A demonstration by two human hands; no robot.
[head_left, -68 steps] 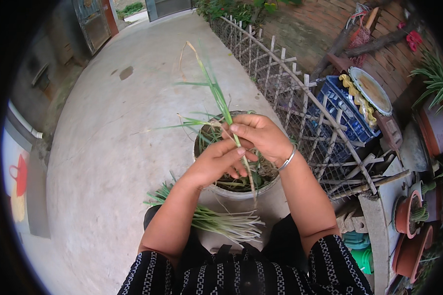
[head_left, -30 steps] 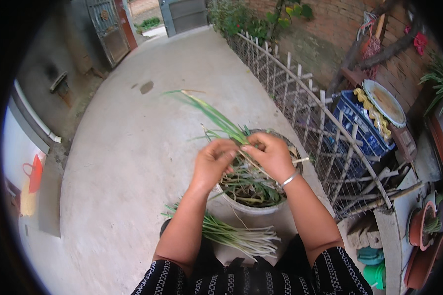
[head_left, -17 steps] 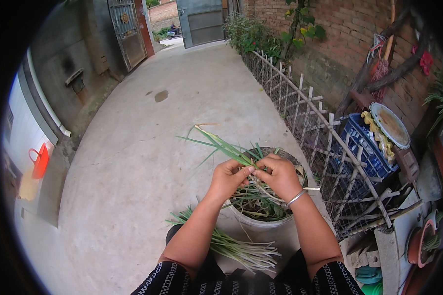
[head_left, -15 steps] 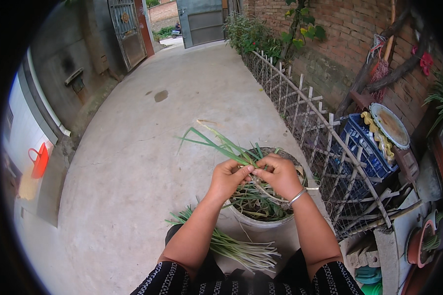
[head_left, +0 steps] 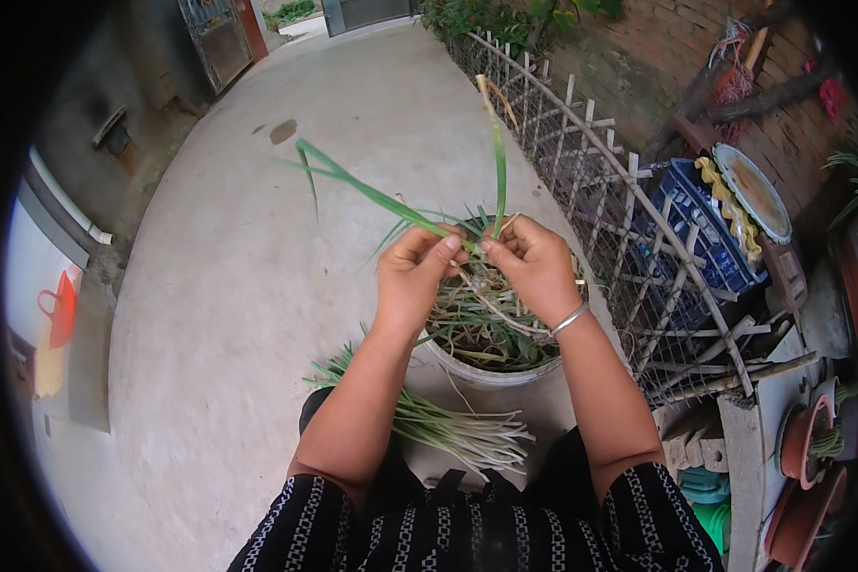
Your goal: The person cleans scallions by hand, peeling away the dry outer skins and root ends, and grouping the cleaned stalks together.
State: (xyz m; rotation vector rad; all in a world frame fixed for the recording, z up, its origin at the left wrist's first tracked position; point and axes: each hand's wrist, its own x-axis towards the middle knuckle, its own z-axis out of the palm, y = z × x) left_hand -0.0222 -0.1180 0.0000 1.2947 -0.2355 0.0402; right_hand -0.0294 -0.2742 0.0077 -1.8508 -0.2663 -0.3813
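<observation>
Both my hands meet over a white bucket (head_left: pixel 491 378) heaped with onion leaves and dry stalks (head_left: pixel 477 334). My left hand (head_left: pixel 412 276) is closed in a pinch on a green onion (head_left: pixel 372 194), its green leaves reaching up and left. Pinched in my right hand (head_left: pixel 534 269) is a separate leaf (head_left: pixel 500 167), standing upright with a brown, withered tip. A pale stem with roots hangs below the fingers; which hand holds it is hard to tell. Below my left forearm, a bunch of green onions (head_left: pixel 458 429) lies with its white ends toward the right.
A lattice fence (head_left: pixel 629 219) with wire mesh runs along the right side of the concrete floor (head_left: pixel 229 305). Behind it are a blue crate (head_left: pixel 696 238) and a round tray (head_left: pixel 753 194). Flower pots (head_left: pixel 806 439) stand at the lower right. A red dustpan (head_left: pixel 62 310) is at the far left.
The withered-tipped leaf has been pulled apart from the other leaves and now stands upright in my right hand. My hands have moved slightly apart. The view has tipped downward.
</observation>
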